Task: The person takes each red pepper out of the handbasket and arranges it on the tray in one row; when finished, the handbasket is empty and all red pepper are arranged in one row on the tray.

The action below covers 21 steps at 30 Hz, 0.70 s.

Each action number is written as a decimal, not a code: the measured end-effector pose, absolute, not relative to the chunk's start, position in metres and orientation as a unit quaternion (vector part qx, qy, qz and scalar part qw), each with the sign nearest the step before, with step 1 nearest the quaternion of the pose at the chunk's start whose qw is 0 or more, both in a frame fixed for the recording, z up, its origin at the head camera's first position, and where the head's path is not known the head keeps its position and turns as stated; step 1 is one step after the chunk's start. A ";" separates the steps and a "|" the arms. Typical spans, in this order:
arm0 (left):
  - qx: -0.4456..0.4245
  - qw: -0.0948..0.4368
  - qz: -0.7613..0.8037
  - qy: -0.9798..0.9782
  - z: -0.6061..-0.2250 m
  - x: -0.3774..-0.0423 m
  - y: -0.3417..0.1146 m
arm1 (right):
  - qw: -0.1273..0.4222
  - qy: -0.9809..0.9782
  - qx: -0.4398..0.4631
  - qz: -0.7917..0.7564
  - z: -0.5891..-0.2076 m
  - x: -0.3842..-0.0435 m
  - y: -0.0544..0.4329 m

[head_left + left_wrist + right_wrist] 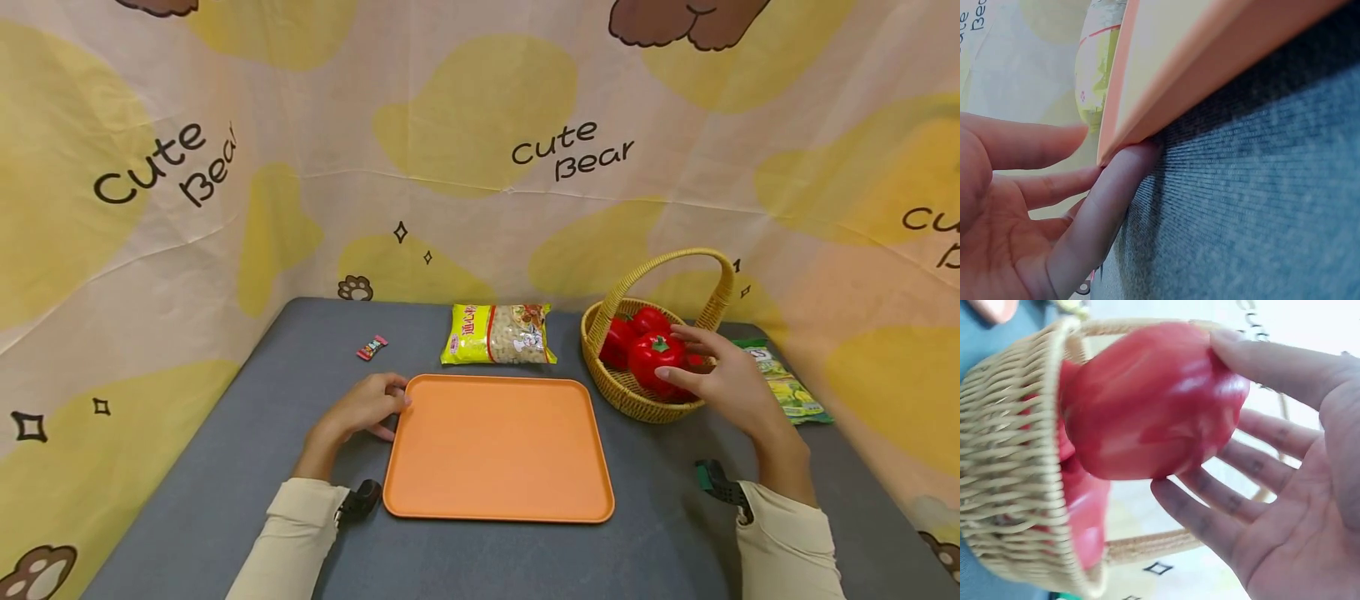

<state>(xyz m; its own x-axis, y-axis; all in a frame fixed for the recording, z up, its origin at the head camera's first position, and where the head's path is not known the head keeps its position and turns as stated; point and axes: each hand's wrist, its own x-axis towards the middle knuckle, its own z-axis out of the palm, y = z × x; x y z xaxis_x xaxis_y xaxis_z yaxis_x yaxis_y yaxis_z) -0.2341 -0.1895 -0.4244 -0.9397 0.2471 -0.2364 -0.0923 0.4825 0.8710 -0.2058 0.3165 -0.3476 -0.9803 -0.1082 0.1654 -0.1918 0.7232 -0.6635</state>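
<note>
Beside the orange tray (501, 450), my left hand (367, 407) touches the upper part of its left edge. In the left wrist view, fairly straight fingers (1107, 212) meet the tray's corner (1147, 115), low by the table. My right hand (723, 379) is at the wicker basket (637, 407) and holds a red bell pepper (1154, 403) between thumb and fingertips. In the right wrist view that pepper sits at the basket's rim, in front of other red peppers (1085, 519) inside. The pepper's green stem shows in the head view.
A yellow pasta bag (498, 335) lies behind the tray. To its left is a small wrapped candy (372, 347). A green packet (787, 387) lies right of the basket, partly behind my right hand. The basket's tall handle (667, 260) arches over the peppers. Patterned cloth hangs around the table.
</note>
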 end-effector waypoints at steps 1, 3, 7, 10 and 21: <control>0.048 0.167 0.506 0.845 -0.425 -0.234 -0.190 | 0.064 -0.924 0.084 0.368 -0.345 -0.204 0.316; 0.047 0.166 0.507 0.844 -0.425 -0.234 -0.190 | 0.072 -0.920 0.086 0.376 -0.340 -0.199 0.313; 0.048 0.166 0.509 0.843 -0.425 -0.233 -0.189 | 0.078 -0.911 0.097 0.394 -0.333 -0.192 0.300; 0.050 0.162 0.514 0.841 -0.426 -0.233 -0.189 | 0.070 -0.895 0.122 0.424 -0.333 -0.190 0.287; 0.052 0.157 0.505 0.847 -0.430 -0.234 -0.189 | 0.078 -0.853 0.244 0.454 -0.352 -0.204 0.240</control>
